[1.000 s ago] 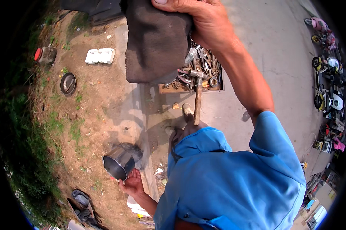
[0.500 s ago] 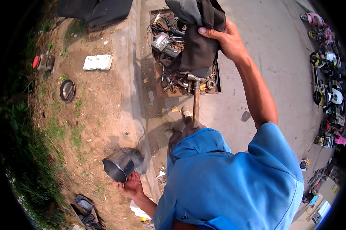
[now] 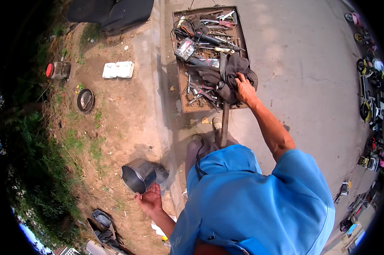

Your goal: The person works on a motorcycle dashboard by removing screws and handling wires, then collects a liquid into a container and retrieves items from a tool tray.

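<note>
My left hand (image 3: 150,199), palm up at the lower left, grips the rim of a dark grey metal pot (image 3: 146,171). The pot is tilted with its mouth toward me, and its inside looks dark. At the upper middle, my right hand (image 3: 246,90) has its fingers closed on a crumpled dark cloth (image 3: 233,70). That cloth lies over the near right part of a rusty metal tray (image 3: 181,91) full of tools. From beneath the cloth a wooden hammer handle (image 3: 224,127) sticks out toward me; the hammer's head is hidden.
In the tray lie a corded power tool (image 3: 207,39), wrenches and loose metal parts. A concrete kerb (image 3: 157,85) divides dirt from pavement. On the dirt are a white tray (image 3: 118,70), a round black pan (image 3: 85,100) and a red-lidded jar (image 3: 58,70). Scooters (image 3: 365,108) stand far right.
My right hand has lowered the dark cloth from above the tray onto the tools, and it now covers the hammer's head. My left hand still holds the pot, slightly shifted.
</note>
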`<action>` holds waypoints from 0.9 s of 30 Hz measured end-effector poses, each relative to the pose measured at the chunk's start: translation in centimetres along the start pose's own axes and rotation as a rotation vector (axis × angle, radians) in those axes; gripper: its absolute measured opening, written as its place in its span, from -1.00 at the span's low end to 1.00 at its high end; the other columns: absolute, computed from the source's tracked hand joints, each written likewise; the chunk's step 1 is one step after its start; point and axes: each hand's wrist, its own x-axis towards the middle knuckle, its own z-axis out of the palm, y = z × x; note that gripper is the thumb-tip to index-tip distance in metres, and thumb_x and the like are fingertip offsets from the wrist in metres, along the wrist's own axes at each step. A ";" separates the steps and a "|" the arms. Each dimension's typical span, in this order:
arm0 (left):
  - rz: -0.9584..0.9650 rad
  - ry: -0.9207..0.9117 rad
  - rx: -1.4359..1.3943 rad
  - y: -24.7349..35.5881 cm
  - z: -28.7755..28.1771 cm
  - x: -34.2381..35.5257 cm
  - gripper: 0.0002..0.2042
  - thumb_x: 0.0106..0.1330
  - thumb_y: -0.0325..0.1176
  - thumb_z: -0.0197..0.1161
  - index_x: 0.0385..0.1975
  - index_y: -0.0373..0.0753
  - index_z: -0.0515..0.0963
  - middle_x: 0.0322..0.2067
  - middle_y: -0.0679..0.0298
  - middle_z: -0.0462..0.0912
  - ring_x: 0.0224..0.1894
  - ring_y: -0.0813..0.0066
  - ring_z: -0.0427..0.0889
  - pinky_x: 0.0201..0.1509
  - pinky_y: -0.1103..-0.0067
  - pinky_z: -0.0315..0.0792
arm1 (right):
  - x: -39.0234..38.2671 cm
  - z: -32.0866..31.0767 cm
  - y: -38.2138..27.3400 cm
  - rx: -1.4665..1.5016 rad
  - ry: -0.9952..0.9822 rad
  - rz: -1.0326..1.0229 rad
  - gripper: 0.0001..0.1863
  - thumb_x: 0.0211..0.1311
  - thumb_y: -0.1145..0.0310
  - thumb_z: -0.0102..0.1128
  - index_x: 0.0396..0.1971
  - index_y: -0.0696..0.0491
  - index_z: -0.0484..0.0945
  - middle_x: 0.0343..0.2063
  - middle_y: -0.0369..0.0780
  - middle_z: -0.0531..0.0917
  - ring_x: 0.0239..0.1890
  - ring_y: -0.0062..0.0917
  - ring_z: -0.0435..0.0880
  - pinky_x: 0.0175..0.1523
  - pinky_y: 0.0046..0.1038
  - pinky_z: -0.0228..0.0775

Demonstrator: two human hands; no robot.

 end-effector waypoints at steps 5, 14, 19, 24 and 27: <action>-0.044 0.013 0.070 0.7 1.3 2.4 -0.29 0.07 0.03 0.36 0.07 -0.42 0.36 0.04 -0.02 0.45 0.04 0.03 0.49 0.15 0.19 0.42 | -0.4 -0.7 -0.7 0.071 -0.029 -0.005 -0.47 0.05 0.43 0.23 0.10 0.04 0.43 0.27 -0.23 0.31 0.11 -0.05 0.52 0.14 -0.13 0.49; -0.271 -0.059 0.179 1.8 7.4 13.3 -0.30 0.08 0.02 0.33 0.21 -0.17 0.33 0.07 0.02 0.43 0.05 0.02 0.46 0.13 0.16 0.45 | 1.3 -9.6 -4.7 -0.152 -0.303 0.245 -0.23 -0.06 -0.06 0.47 0.18 -0.09 0.44 0.18 -0.18 0.42 0.23 -0.17 0.42 0.21 0.05 0.26; -0.326 -0.089 0.316 1.8 10.9 19.3 -0.29 0.05 0.06 0.35 0.18 -0.19 0.38 0.08 0.03 0.45 0.02 0.05 0.51 0.10 0.18 0.47 | 5.5 -10.8 -6.3 0.172 0.203 0.116 -0.45 0.15 0.15 0.33 0.14 -0.03 0.48 0.01 -0.13 0.57 0.10 -0.19 0.53 0.14 -0.14 0.37; -0.356 -0.095 0.389 2.5 13.9 23.2 -0.30 0.03 0.05 0.36 0.16 -0.17 0.39 0.02 0.10 0.52 -0.06 0.09 0.57 0.07 0.18 0.51 | 15.7 -8.8 -8.2 0.199 0.213 0.038 -0.59 0.16 0.34 0.27 0.04 0.01 0.53 -0.12 -0.10 0.62 -0.04 -0.12 0.60 0.02 -0.17 0.46; -0.353 -0.067 0.404 3.7 14.0 24.8 -0.30 0.02 0.05 0.36 0.15 -0.19 0.40 -0.01 0.14 0.56 -0.10 0.11 0.59 0.06 0.18 0.52 | 22.7 -6.6 -9.4 0.188 0.203 0.005 -0.60 0.19 0.29 0.25 0.06 -0.01 0.53 -0.11 -0.10 0.62 -0.04 -0.12 0.61 0.03 -0.16 0.47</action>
